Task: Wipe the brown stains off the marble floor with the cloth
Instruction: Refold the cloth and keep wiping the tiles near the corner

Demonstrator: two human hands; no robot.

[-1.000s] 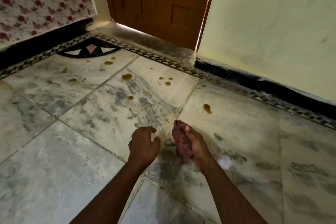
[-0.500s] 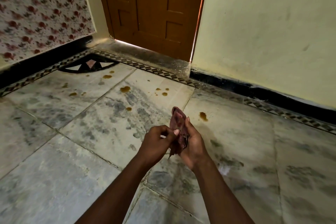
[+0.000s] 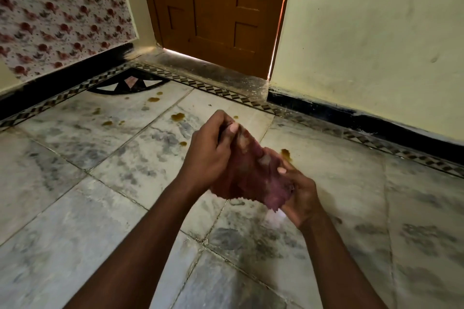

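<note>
The cloth (image 3: 253, 178), a dull purple rag, is spread in the air between both hands above the marble floor (image 3: 82, 208), not touching it. The left hand (image 3: 211, 150) pinches its upper edge with curled fingers; the right hand (image 3: 298, 198) grips the lower corner, thumb on top. Brown stains (image 3: 178, 116) dot the tiles toward the door (image 3: 216, 12) (one sits just beyond the right hand's fingers). Wiped with a loosely held, unfolded rag, the spots could smear across the pale marble rather than lift.
</note>
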